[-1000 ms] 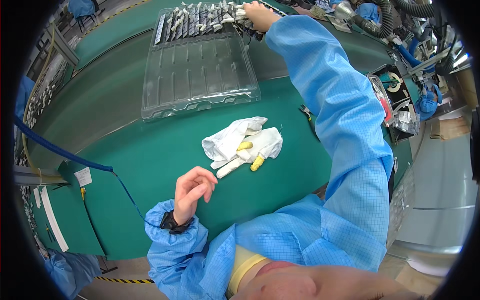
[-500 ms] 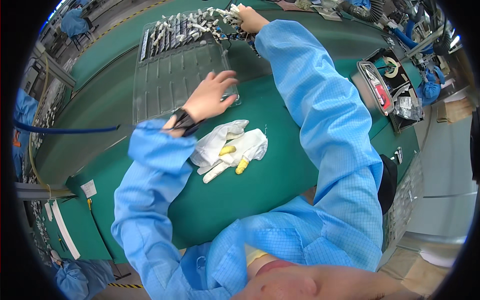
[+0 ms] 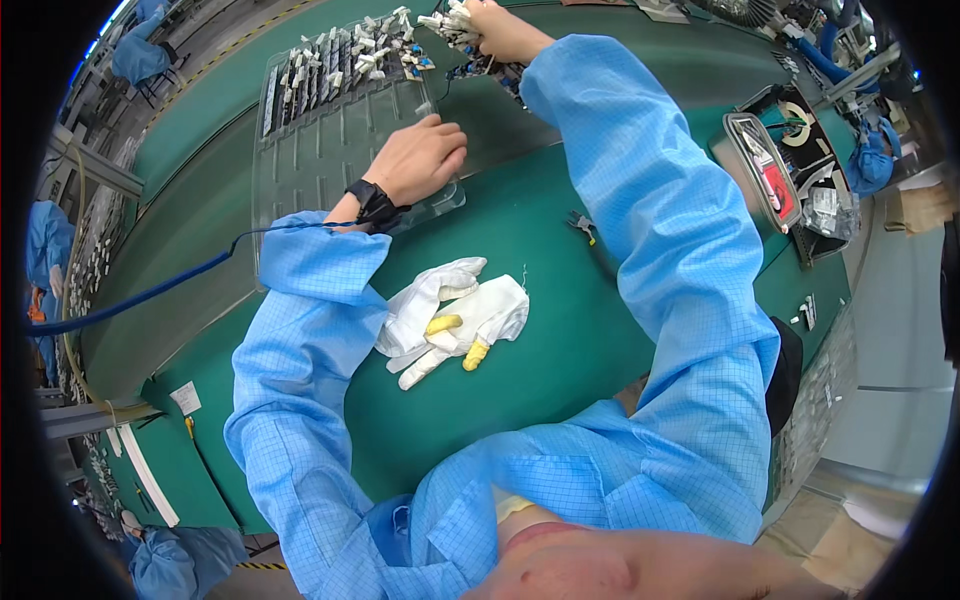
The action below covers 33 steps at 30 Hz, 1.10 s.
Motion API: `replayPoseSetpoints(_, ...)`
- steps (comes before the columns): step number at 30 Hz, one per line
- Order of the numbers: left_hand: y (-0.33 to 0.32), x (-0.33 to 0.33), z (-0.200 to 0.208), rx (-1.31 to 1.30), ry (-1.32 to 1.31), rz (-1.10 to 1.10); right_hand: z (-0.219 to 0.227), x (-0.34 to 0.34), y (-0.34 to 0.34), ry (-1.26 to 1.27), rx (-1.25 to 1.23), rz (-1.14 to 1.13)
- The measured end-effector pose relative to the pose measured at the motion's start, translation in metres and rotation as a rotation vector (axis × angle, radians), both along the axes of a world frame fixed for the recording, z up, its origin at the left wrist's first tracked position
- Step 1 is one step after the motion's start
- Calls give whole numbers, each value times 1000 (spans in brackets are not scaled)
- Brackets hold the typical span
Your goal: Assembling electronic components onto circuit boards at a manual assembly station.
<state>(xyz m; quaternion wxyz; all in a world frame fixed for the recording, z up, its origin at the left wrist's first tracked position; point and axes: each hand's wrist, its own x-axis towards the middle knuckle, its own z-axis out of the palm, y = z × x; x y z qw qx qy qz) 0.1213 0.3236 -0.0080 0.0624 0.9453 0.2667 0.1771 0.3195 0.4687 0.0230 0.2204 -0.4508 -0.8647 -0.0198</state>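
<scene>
My left hand (image 3: 418, 162), with a black wrist strap (image 3: 375, 203) and a cord on its wrist, is closed at the right rim of a clear plastic tray (image 3: 330, 190). Its fingers curl at the rim; their tips are partly hidden. Dark strip-shaped circuit boards (image 3: 318, 75) with white connectors fill the tray's far part. Farther right, my right hand (image 3: 505, 35) grips a bunch of white connectors (image 3: 455, 25). Below them hang dark boards and blue parts, beyond the tray's far right corner. White gloves (image 3: 490, 310) with yellow fingertips lie nearer on the green table.
Small cutters (image 3: 582, 226) lie beside my right sleeve. To the right stand a metal box (image 3: 745, 165) and a black bin (image 3: 825, 190) of tools and bags. A blue cord (image 3: 150, 310) runs from the left to my wrist. Other people work at the far left.
My left hand has gone from spread fingers over the tray to curled fingers at its rim. My right hand keeps its hold on the connectors. Cutters have come into sight beside my right sleeve.
</scene>
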Motion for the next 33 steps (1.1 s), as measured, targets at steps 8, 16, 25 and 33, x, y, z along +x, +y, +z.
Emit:
replayPoseSetpoints(8, 4, -5, 3, 22, -56, 45, 56, 45, -13, -11, -53, 188)
replayPoseSetpoints(16, 7, 4, -33, -5, 51, 62, 80, 126, -40, 326, -235, 234)
replayPoseSetpoints(25, 66, 3, -36, -186, -219, 794, 103, 146, -92, 497, -398, 241)
replayPoseSetpoints(33, 112, 45, -52, -263, -140, 1283, 81, 191, -107, 360, -316, 28)
